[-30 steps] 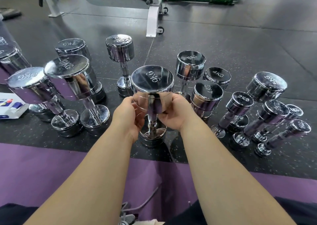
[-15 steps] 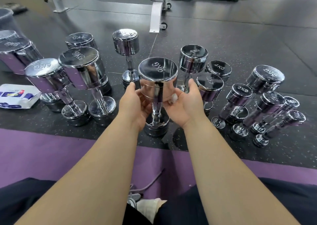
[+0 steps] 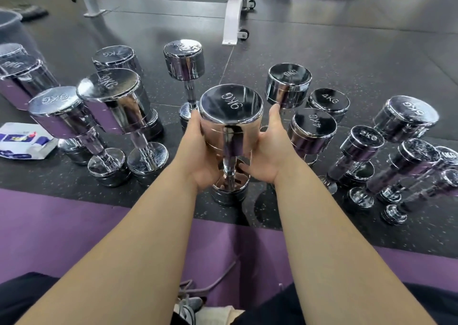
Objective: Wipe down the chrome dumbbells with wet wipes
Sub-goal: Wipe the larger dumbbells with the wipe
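Head view: standing on end on the dark rubber floor (image 3: 347, 59), a chrome dumbbell (image 3: 231, 116) marked 9KG, dead centre among the others. Left hand (image 3: 202, 151) and right hand (image 3: 269, 148) pressed against opposite sides of its top head, fingers curled around it, grasping it between them; lower fingers reaching in toward the handle. Just left, two more upright 9KG dumbbells (image 3: 111, 101); to the right, a 4KG dumbbell (image 3: 312, 131) and smaller ones tilted over. Far left on the floor, a white and blue wipes pack (image 3: 22, 141). Nearest the body, a purple mat (image 3: 62, 225).
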Demonstrator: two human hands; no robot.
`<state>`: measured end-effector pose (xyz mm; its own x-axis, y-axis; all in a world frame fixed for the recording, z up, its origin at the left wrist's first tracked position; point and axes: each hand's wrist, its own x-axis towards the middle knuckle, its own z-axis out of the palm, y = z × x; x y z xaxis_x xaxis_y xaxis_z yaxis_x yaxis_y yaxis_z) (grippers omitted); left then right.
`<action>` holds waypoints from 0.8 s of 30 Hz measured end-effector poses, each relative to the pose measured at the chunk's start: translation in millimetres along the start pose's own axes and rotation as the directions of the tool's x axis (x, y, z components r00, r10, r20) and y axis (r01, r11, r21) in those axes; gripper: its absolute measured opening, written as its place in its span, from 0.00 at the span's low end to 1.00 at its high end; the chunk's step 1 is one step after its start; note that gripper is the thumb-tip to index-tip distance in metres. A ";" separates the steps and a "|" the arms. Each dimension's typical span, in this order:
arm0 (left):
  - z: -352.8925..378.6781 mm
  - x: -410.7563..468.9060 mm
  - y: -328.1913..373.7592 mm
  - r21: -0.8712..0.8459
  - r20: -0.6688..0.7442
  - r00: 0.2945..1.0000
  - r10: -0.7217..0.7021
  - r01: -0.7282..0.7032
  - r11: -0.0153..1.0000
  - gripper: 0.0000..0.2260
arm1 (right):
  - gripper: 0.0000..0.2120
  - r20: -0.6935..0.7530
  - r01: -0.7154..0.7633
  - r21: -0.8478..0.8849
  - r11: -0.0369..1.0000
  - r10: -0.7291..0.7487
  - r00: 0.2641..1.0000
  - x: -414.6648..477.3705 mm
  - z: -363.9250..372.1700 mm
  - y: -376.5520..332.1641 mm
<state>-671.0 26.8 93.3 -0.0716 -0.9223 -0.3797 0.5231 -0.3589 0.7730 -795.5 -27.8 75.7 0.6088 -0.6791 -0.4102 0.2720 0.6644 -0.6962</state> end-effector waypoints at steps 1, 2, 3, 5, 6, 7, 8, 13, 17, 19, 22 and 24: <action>1.0 -0.9 1.1 -0.041 0.021 1.000 0.019 -0.018 0.999 0.31 | 0.51 -0.035 0.015 -0.007 1.000 -0.016 0.999 -2.8 1.2 0.9; -0.4 1.1 -0.3 -0.028 0.001 0.999 0.036 -0.036 0.999 0.30 | 0.50 -0.062 0.030 -0.002 1.000 -0.030 0.998 -3.3 1.9 2.7; -1.6 1.1 -1.5 0.001 -0.027 0.999 0.042 -0.042 0.999 0.28 | 0.49 -0.078 0.051 0.016 0.999 -0.050 0.996 -5.4 4.7 5.7; -5.5 0.0 -0.1 0.050 -0.104 0.993 0.052 -0.047 0.998 0.23 | 0.47 -0.130 0.128 0.050 0.990 -0.121 0.984 -10.6 11.5 13.3; -9.3 0.7 0.3 0.065 -0.143 0.988 0.057 -0.048 0.997 0.20 | 0.45 -0.171 0.171 0.062 0.983 -0.158 0.972 -13.2 14.2 16.6; -11.6 -0.7 1.4 0.064 -0.172 0.984 0.047 -0.036 0.997 0.17 | 0.44 -0.220 0.206 0.066 0.976 -0.187 0.957 -15.4 15.6 18.5; -12.1 -2.9 1.0 0.046 -0.201 0.979 0.038 -0.029 0.999 0.13 | 0.42 -0.260 0.233 0.067 0.970 -0.209 0.943 -18.3 15.9 18.4; -2.4 -4.7 3.2 -0.132 -0.278 0.958 0.073 -0.114 0.985 0.07 | 0.36 -0.377 0.302 0.185 0.935 -0.216 0.901 -31.1 11.7 12.6; -5.4 -13.0 8.0 -0.073 -0.331 0.940 0.076 -0.105 0.992 0.08 | 0.28 -0.433 0.308 0.155 0.939 -0.216 0.875 -32.9 13.9 15.9; -6.2 -15.8 1.6 -0.011 -0.396 0.913 0.095 -0.108 0.994 0.11 | 0.23 -0.421 0.313 0.094 0.945 -0.247 0.873 -32.5 21.2 14.3; -4.4 -16.7 3.0 -0.048 -0.424 0.903 0.067 -0.096 0.994 0.15 | 0.21 -0.427 0.296 0.047 0.954 -0.249 0.869 -35.1 27.4 17.7; -3.1 -19.6 6.8 -0.135 -0.401 0.916 0.012 -0.072 0.988 0.15 | 0.21 -0.462 0.283 0.058 0.957 -0.226 0.857 -39.0 24.9 17.9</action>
<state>-663.4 42.9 104.5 0.2811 -0.7919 -0.5420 0.6366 -0.2688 0.7229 -795.8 18.4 93.9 0.1161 -0.8766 -0.4671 0.4761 0.4618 -0.7484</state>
